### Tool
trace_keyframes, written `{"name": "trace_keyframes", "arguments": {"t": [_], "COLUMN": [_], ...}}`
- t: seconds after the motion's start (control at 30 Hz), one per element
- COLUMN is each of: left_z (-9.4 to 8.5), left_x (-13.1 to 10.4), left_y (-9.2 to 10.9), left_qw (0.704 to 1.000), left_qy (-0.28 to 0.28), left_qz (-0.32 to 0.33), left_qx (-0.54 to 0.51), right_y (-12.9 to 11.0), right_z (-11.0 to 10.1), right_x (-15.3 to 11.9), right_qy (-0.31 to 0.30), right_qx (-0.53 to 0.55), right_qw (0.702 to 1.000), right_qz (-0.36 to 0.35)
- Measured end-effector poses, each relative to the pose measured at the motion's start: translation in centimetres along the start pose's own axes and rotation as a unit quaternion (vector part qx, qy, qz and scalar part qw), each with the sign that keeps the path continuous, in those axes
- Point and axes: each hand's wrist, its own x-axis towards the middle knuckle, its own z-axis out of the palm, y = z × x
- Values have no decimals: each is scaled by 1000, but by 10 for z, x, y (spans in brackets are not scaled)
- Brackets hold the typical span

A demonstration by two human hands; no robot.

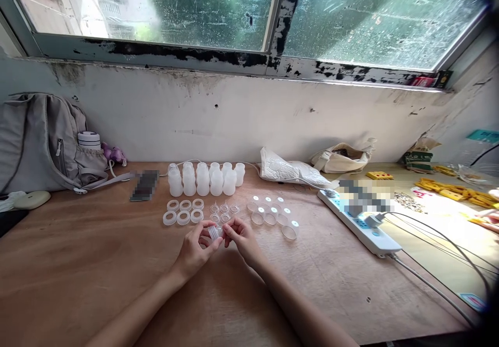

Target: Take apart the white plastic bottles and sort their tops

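Between my hands, above the middle of the wooden table, is a small clear ribbed plastic piece (214, 232). My left hand (194, 245) grips its side with thumb and fingers. The fingertips of my right hand (240, 236) pinch together at its right end; what they hold there is too small to make out. Just beyond my hands lie several clear nipple-like parts (224, 208). White rings (183, 217) sit in two rows to their left, and clear round caps (289, 231) to their right. Several frosted bottles (202, 180) stand upright behind.
A grey backpack (39, 139) and a phone-like dark item (144, 185) are at the left. A white power strip (362, 225) with cables lies at the right. White padded wrapping (286, 167), a beige pouch (343, 158) and yellow pieces (452, 191) lie farther back.
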Motion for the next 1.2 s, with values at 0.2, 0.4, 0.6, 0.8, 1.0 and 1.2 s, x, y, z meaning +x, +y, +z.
{"name": "trace_keyframes", "arguments": {"t": [0.2, 0.4, 0.6, 0.8, 1.0, 1.2], "left_z": [-14, -18, -1, -7, -43, -62], "left_x": [37, 110, 147, 129, 70, 12], "left_y": [15, 28, 25, 46, 60, 32], "left_qw": [974, 917, 901, 891, 868, 869], "left_qy": [6, 12, 12, 31, 66, 53], "left_qz": [96, 51, 22, 53, 111, 93], "left_qx": [203, 394, 433, 450, 479, 483], "right_y": [0, 10, 11, 6, 9, 8], "right_z": [-30, -40, -37, -39, -38, -36], "right_x": [12, 20, 19, 18, 19, 17], "right_qy": [58, 96, 102, 101, 92, 93], "right_qx": [75, 106, 108, 110, 114, 108], "right_qw": [995, 989, 988, 988, 989, 989], "right_qz": [18, 40, 36, 29, 31, 37]}}
